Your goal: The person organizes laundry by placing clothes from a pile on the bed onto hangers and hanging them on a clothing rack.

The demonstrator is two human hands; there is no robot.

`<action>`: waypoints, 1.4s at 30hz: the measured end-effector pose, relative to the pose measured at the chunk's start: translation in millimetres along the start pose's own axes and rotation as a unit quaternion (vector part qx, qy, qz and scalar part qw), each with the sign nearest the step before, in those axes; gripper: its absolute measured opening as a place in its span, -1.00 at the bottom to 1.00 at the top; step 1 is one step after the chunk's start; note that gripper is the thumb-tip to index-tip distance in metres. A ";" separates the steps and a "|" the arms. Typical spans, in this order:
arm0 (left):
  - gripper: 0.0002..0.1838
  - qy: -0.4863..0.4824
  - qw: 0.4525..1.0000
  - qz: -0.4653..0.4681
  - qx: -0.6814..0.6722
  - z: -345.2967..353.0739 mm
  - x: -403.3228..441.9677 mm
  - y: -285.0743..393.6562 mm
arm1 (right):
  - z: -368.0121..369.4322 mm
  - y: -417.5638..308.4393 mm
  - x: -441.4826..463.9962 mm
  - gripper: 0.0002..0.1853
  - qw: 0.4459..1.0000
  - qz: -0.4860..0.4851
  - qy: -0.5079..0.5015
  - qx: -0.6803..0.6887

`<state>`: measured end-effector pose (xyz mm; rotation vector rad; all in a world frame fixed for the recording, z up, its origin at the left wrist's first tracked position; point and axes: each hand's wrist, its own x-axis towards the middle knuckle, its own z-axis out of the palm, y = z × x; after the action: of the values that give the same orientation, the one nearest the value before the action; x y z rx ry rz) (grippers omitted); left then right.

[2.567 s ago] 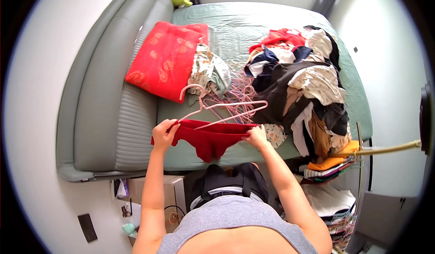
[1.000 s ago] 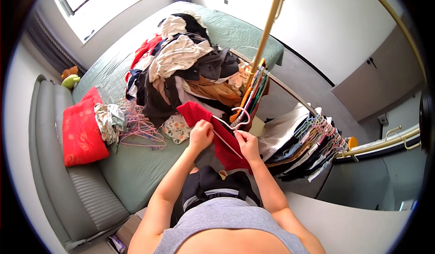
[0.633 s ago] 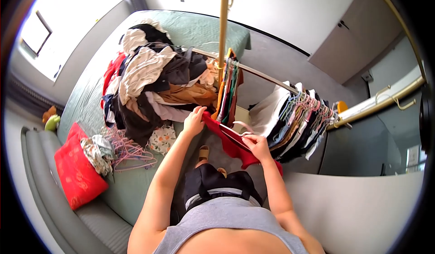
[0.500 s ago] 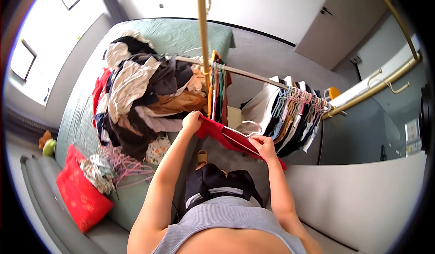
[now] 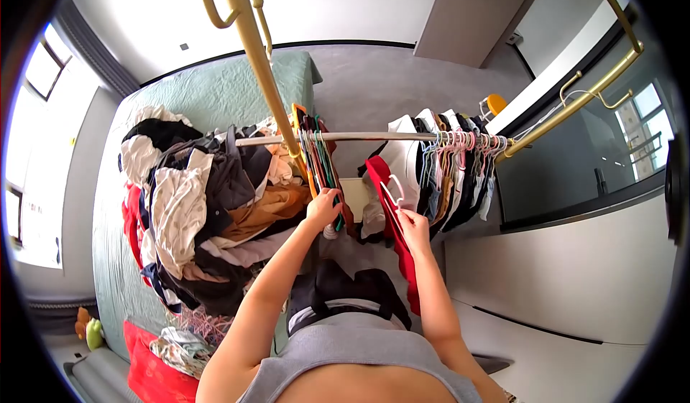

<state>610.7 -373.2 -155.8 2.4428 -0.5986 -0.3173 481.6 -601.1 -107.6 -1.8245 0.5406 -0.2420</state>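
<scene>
At the silver rail (image 5: 374, 136), right hand (image 5: 413, 229) had the pale hanger (image 5: 393, 193) with the red garment (image 5: 405, 259) on it.
Right: fingertips pinched together near the base of the curved hook; garment hung in a long, narrow, soft-looking fold, below the rail, between two hung rows. Left hand (image 5: 325, 207): fingers bent at the short row of hung clothes (image 5: 320, 160), grip unclear, can't tell. Long row of clothes (image 5: 449, 187) sat tightly packed on thin pastel hangers. Round gold post (image 5: 255, 65) had smooth curved hooks. Crumpled clothes pile (image 5: 183, 220), cream, black and brown, lay on the crinkled pale-green bedspread (image 5: 237, 80); thin tangled hangers (image 5: 205, 322) near it.
</scene>
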 end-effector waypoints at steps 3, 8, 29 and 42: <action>-0.61 -0.025 0.998 0.006 -0.056 -9.5 10.7 -1.6 | 40.3 21.9 32.9 -0.76 0.998 -0.027 -0.019 0.053; -0.72 -0.008 0.993 0.045 -0.110 -26.6 14.1 -0.4 | 104.4 9.0 74.7 -0.72 0.973 0.100 -0.123 0.169; -0.83 0.214 0.955 -0.164 -0.123 -26.8 -37.2 -11.9 | 217.4 80.5 193.4 -0.60 0.966 0.140 -0.214 0.044; -0.81 0.269 0.913 -0.275 -0.137 -10.8 -79.1 -10.9 | 228.8 56.7 143.6 -0.48 0.954 -0.191 -0.112 -0.203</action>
<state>549.5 -321.6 -147.0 2.2319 0.3582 0.0630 690.6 -489.3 -249.1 -2.3197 0.0717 -0.1886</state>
